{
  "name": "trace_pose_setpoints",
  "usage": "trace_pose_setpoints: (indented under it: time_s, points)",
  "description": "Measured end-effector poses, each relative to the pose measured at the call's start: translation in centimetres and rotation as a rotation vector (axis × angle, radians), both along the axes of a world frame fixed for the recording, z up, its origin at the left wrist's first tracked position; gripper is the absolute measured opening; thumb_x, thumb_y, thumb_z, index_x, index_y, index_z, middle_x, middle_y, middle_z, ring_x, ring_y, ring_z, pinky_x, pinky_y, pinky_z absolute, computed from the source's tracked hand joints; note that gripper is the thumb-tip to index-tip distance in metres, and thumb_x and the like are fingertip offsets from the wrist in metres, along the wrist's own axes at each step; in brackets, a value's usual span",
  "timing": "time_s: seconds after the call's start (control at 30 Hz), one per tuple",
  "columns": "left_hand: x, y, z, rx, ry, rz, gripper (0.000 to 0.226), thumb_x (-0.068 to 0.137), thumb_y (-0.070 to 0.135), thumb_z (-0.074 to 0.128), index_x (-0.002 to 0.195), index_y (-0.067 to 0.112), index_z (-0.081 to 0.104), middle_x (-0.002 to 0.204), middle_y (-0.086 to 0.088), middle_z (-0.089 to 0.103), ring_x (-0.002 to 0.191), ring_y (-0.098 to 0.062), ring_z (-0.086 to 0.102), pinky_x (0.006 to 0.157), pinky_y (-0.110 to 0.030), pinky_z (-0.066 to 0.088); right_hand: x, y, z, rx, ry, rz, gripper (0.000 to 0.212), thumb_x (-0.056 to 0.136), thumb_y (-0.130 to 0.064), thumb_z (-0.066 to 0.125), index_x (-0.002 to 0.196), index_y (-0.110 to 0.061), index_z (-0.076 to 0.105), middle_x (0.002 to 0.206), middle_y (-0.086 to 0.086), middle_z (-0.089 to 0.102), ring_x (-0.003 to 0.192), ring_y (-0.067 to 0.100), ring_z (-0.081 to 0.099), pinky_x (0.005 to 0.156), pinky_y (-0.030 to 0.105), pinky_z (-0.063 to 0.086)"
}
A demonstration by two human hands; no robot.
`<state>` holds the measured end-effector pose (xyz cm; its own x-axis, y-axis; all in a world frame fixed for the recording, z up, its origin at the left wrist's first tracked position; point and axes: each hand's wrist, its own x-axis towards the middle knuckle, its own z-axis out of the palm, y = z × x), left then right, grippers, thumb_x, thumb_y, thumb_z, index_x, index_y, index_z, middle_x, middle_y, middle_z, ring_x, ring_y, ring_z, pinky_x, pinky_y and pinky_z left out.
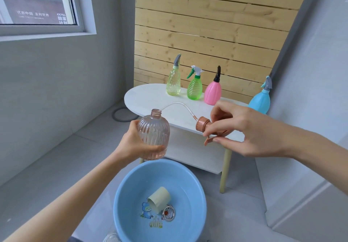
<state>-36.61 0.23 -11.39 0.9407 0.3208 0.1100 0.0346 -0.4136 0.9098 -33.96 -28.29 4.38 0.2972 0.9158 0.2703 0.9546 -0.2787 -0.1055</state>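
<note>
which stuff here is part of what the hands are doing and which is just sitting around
In hand: clear ribbed bottle, gripped by left hand; spray head and its tube, pinched by right hand.
Lying about: pale green sprayer, green sprayer, pink sprayer on the table; blue sprayer at its right end; blue basin holding a cup.

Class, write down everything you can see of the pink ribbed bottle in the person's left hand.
The pink bottle is clear, tinted plastic with a round body ribbed lengthwise and a short threaded neck, open, its top off. It is held almost upright in the air above the blue basin. The left hand grips its lower body from the left. A thin clear tube, from the spray head pinched by the right hand, dips into its neck.
</note>
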Motion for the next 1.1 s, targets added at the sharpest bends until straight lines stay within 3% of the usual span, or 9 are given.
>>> trace_pose_setpoints:
  time_s: [0.07, 0.17, 0.3, 0.37, 0.47, 0.6, 0.77, 0.93, 1.1]
  points:
    - [-0.1, -0.3, 0.0, -0.009, -0.004, 0.001, 0.104, 0.034, 0.050, 0.091, 0.123, 0.027, 0.042, 0.108, 0.007, 0.063, 0.099, -0.012, 0.063, 0.080, -0.042, 0.057, 0.3, 0.8, 0.3, 0.011, 0.025, 0.012, 0.019, 0.086, -0.025, 0.063, 0.101, -0.022, 0.074, 0.095, -0.005, 0.047, 0.081, 0.013, 0.056, 0.072, 0.026, 0.052]
    - [-0.2, -0.7, 0.1, -0.026, -0.007, 0.008, 0.103, 0.035, 0.046, 0.090, 0.123, 0.028, 0.039, 0.110, 0.009, 0.061, 0.102, -0.009, 0.061, 0.083, -0.040, 0.056, 0.9, 2.6, 1.5, 0.094, 0.203, 0.010, 0.019, 0.086, -0.022, 0.063, 0.101, -0.021, 0.074, 0.104, -0.003, 0.056, 0.091, 0.009, 0.063, 0.079, 0.010, 0.047]
    - [-0.1, -1.4, 0.3, -0.039, -0.011, 0.008, 0.104, 0.032, 0.048, 0.084, 0.123, 0.028, 0.037, 0.111, 0.009, 0.058, 0.105, -0.010, 0.058, 0.090, -0.038, 0.051, 2.4, 6.0, 3.2, 0.211, 0.362, -0.055, 0.016, 0.090, -0.020, 0.061, 0.100, -0.016, 0.073, 0.096, -0.007, 0.070, 0.093, 0.014, 0.066, 0.082, 0.025, 0.053]
    - [-0.1, -1.7, 0.5, -0.022, -0.012, -0.007, 0.105, 0.033, 0.049, 0.084, 0.125, 0.029, 0.036, 0.113, 0.009, 0.057, 0.107, -0.011, 0.056, 0.090, -0.038, 0.051, 3.0, 7.9, 3.5, 0.243, 0.411, -0.057, 0.014, 0.093, -0.014, 0.060, 0.100, -0.009, 0.072, 0.081, -0.009, 0.070, 0.079, 0.006, 0.065, 0.068, 0.017, 0.049]
    - [0.1, -2.0, 1.0, -0.006, -0.033, -0.030, 0.104, 0.034, 0.050, 0.083, 0.125, 0.030, 0.036, 0.112, 0.014, 0.056, 0.107, -0.006, 0.055, 0.088, -0.031, 0.051, 4.4, 10.9, 3.5, 0.244, 0.397, -0.086, 0.016, 0.095, -0.016, 0.060, 0.099, -0.008, 0.072, 0.080, -0.001, 0.070, 0.074, 0.010, 0.065, 0.059, 0.011, 0.044]
    - [0.2, -2.4, 2.1, -0.015, -0.067, -0.048, 0.102, 0.035, 0.051, 0.082, 0.124, 0.031, 0.035, 0.113, 0.016, 0.055, 0.107, -0.004, 0.054, 0.088, -0.029, 0.049, 6.1, 13.2, 2.7, 0.209, 0.318, -0.172, 0.016, 0.095, -0.019, 0.059, 0.096, -0.010, 0.072, 0.080, 0.001, 0.072, 0.072, 0.011, 0.067, 0.070, 0.029, 0.055]
    - [0.4, -2.0, 3.1, 0.023, -0.093, -0.019, 0.096, 0.040, 0.048, 0.082, 0.122, 0.033, 0.034, 0.110, 0.017, 0.054, 0.104, -0.003, 0.053, 0.080, -0.022, 0.046, 7.6, 13.2, 2.5, 0.287, 0.397, -0.221, 0.016, 0.094, -0.016, 0.060, 0.097, -0.004, 0.071, 0.081, 0.007, 0.072, 0.069, 0.015, 0.067, 0.069, 0.033, 0.057]
    - [1.0, -1.4, 3.1, 0.067, -0.105, -0.005, 0.096, 0.046, 0.043, 0.087, 0.125, 0.030, 0.034, 0.114, 0.010, 0.054, 0.105, -0.010, 0.052, 0.082, -0.025, 0.044, 7.8, 12.9, 1.7, 0.258, 0.419, -0.230, 0.020, 0.096, -0.016, 0.056, 0.104, -0.005, 0.070, 0.078, -0.003, 0.069, 0.068, 0.008, 0.063, 0.065, 0.016, 0.050]
    - [1.2, -1.3, 3.3, 0.095, -0.115, 0.000, 0.093, 0.048, 0.040, 0.088, 0.123, 0.031, 0.033, 0.113, 0.011, 0.054, 0.103, -0.010, 0.051, 0.077, -0.022, 0.041, 8.3, 12.5, 1.5, 0.174, 0.456, -0.283, 0.033, 0.083, -0.025, 0.074, 0.115, -0.015, 0.069, 0.087, -0.008, 0.070, 0.077, 0.001, 0.066, 0.079, 0.020, 0.053]
